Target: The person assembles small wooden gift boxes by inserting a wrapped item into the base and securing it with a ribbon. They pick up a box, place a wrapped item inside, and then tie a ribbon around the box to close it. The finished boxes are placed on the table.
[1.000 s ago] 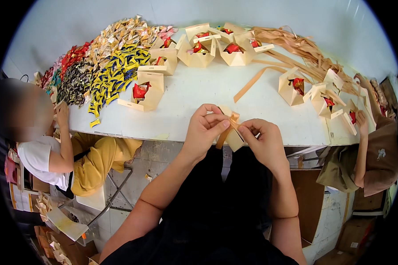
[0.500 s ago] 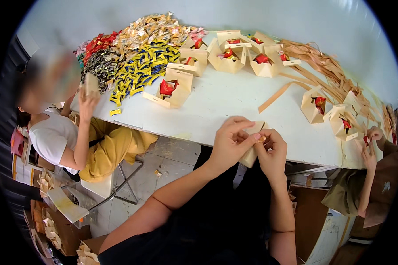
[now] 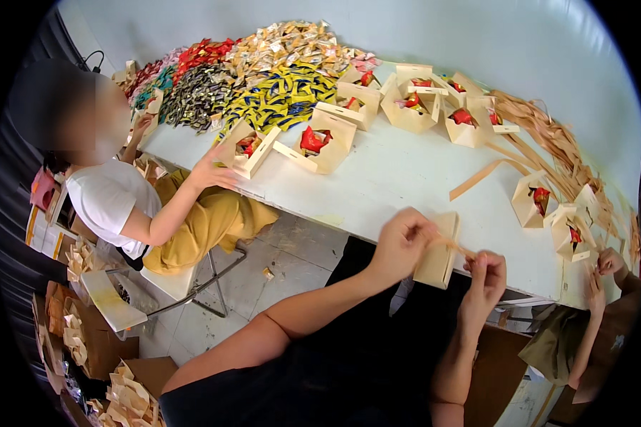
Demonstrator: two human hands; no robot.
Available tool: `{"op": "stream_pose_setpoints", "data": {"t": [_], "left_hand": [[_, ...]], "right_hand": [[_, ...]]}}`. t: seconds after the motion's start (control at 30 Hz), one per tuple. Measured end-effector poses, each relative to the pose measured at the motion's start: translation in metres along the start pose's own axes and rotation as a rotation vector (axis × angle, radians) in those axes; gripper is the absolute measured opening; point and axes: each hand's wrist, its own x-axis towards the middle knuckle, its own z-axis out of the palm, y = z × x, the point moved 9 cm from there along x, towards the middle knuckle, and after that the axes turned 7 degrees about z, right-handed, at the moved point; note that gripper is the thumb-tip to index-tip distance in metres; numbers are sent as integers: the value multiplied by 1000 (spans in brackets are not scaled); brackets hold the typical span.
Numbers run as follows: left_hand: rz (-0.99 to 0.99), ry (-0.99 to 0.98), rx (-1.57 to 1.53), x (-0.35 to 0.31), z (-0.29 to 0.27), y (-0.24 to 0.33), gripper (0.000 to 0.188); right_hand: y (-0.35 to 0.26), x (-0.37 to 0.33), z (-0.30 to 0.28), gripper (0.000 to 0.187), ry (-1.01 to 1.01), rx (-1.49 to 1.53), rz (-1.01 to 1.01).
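My left hand [image 3: 400,243] fingers pinch the flat beige box [image 3: 439,250] at the table edge [image 3: 349,229], my right hand [image 3: 486,276] pinching its paper strip [image 3: 457,247], bare tabletop beyond the fingertips.

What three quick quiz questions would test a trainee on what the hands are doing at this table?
1. True or false: the left hand grips a small tan box at the edge of the white table.
2. What does the right hand pinch? A) a paper strip B) scissors C) a candy
3. Fill in: the co-worker's hand touches an open ____ holding red packets.

Key: 1 true; 2 A, the paper strip; 3 box.
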Motion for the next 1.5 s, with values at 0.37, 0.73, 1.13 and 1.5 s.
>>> {"op": "stream_pose_setpoints", "data": {"t": [0.37,0.73,1.13,1.5], "left_hand": [[367,709,672,-8,-197,64,32],[-190,562,468,48,-260,20,31],[7,-35,765,45,-143,21,29],[-2,-354,371,45,-11,4,28]], "right_hand": [[-124,-108,-253,30,133,-1174,-400],[-70,-55,-124,16,64,-395,-12],[-52,26,77,36,-471,-668,-643],[-54,17,93,15,-358,-814,-935]]}}
